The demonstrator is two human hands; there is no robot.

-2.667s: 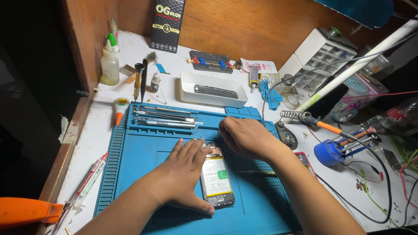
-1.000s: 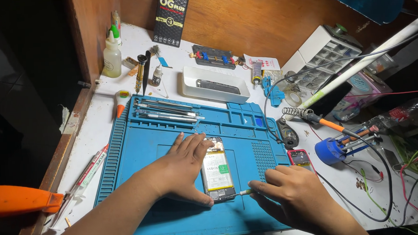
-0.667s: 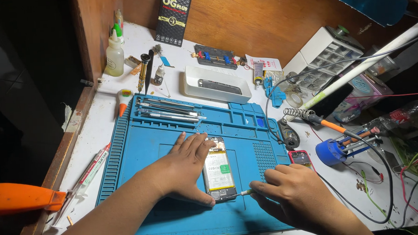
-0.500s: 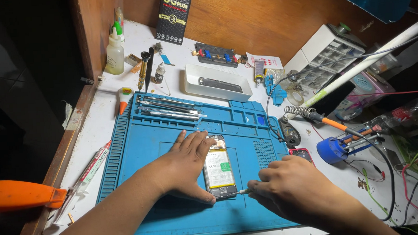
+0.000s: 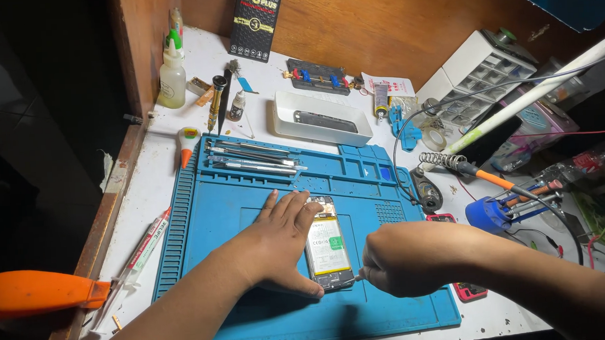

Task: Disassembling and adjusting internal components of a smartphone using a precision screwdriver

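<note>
Both hands engaged: left hand [image 5: 278,242], fingers spread, steadies the opened phone [image 5: 328,244]; right hand [image 5: 405,257] pinches a thin tool [image 5: 359,278] at its lower edge, demanding precise, gentle pressure.

Left hand [image 5: 278,242]: palm down, flat, fingers together and extended away from the body, thumb spread toward the near edge. Right hand [image 5: 405,257]: closed in a loose fist, knuckles up, fingertips pinched at its left side. Both forearms entering from the near edge.
</note>
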